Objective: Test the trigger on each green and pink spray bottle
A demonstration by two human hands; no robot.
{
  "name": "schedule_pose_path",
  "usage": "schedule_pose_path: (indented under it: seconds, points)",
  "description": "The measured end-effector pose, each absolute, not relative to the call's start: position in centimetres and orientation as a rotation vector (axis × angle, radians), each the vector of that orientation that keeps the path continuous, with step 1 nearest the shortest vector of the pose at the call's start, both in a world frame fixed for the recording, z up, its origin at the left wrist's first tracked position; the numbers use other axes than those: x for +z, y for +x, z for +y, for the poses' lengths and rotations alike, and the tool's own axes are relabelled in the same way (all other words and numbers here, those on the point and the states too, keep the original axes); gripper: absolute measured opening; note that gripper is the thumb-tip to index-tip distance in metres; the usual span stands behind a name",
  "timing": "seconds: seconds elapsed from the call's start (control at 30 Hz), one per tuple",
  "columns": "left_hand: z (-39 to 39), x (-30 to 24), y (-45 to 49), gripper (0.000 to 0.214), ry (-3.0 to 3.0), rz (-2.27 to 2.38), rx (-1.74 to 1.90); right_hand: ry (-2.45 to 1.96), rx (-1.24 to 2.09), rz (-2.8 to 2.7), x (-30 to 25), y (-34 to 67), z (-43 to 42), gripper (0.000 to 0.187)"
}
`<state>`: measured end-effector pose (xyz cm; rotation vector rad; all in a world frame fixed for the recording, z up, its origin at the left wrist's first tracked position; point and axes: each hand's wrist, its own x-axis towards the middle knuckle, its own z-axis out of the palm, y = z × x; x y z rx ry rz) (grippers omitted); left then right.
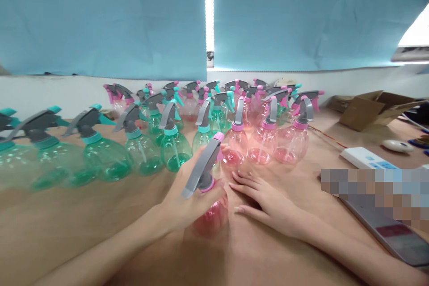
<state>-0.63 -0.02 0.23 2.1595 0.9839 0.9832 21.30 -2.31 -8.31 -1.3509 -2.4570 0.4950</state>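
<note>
My left hand point(187, 192) is closed around the neck of a pink spray bottle point(212, 216) with a grey and pink trigger head. The bottle is in front of me; I cannot tell whether its base touches the table. To its right, my right hand point(264, 196) lies flat on the brown table, fingers spread, holding nothing. Just beyond my hands stand pink spray bottles point(291, 143) on the right and green spray bottles point(176, 149) on the left, in a row. Part of a green bottle point(203, 137) is hidden behind the held one.
More green and pink bottles point(219, 116) stand behind the front row, near the wall. On the right are an open cardboard box point(367, 109), a white power strip point(368, 158), a white mouse point(397, 145) and a phone-like device point(385, 228). Blue sheets point(134, 18) hang at the back.
</note>
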Motion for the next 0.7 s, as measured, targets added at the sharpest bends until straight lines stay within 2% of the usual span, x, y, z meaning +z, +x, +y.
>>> schedule_pose_path:
  seconds: [0.13,0.7]
  points:
    - [0.1,-0.3,-0.8,0.064,2.124,0.986,0.955,-1.34,0.496,-2.465,-8.3,21.3,-2.3,0.065]
    - [0.0,-0.8,-1.0,0.058,2.125,0.981,0.99,-1.311,0.485,-2.437,-8.3,21.4,-2.4,0.062]
